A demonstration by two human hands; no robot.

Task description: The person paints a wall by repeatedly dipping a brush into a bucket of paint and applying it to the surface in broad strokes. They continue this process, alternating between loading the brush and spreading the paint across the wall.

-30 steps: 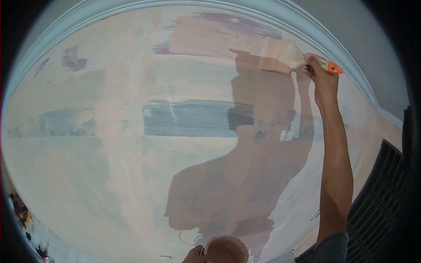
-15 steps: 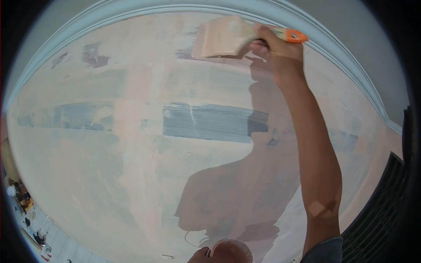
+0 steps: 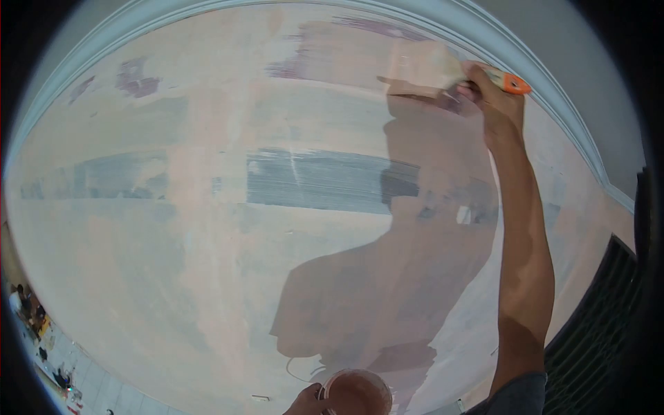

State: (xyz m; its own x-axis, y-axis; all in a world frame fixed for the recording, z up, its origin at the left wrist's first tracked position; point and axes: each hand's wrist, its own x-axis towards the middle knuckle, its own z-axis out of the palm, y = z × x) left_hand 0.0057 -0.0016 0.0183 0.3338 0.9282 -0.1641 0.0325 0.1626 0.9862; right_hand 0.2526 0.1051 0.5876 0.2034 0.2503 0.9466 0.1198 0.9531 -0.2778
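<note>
High on the wall (image 3: 173, 277), my right hand (image 3: 487, 93) grips the handle of a wide paintbrush (image 3: 425, 66) with an orange handle end. Its bristles, coated in pale pinkish paint, press against the wall just under the cornice. A wet pinkish patch (image 3: 339, 52) lies to the brush's left, with purple streaks at its edges. At the bottom, my left hand (image 3: 308, 401) is closed on the rim of a paint bucket (image 3: 356, 394) that holds brownish-pink paint. The bucket's lower part falls outside the view.
A pale moulded cornice (image 3: 290, 5) curves along the top. Grey-blue patches (image 3: 318, 181) mark the wall, and my shadow covers its middle. A dark metal grille (image 3: 598, 318) stands at lower right. Assorted items (image 3: 28, 308) lie on the tiled floor (image 3: 97, 380) at lower left.
My right hand has moved the brush to the right along the upper wall, and a longer painted band shows behind it. The left hand with the bucket has stayed about in place.
</note>
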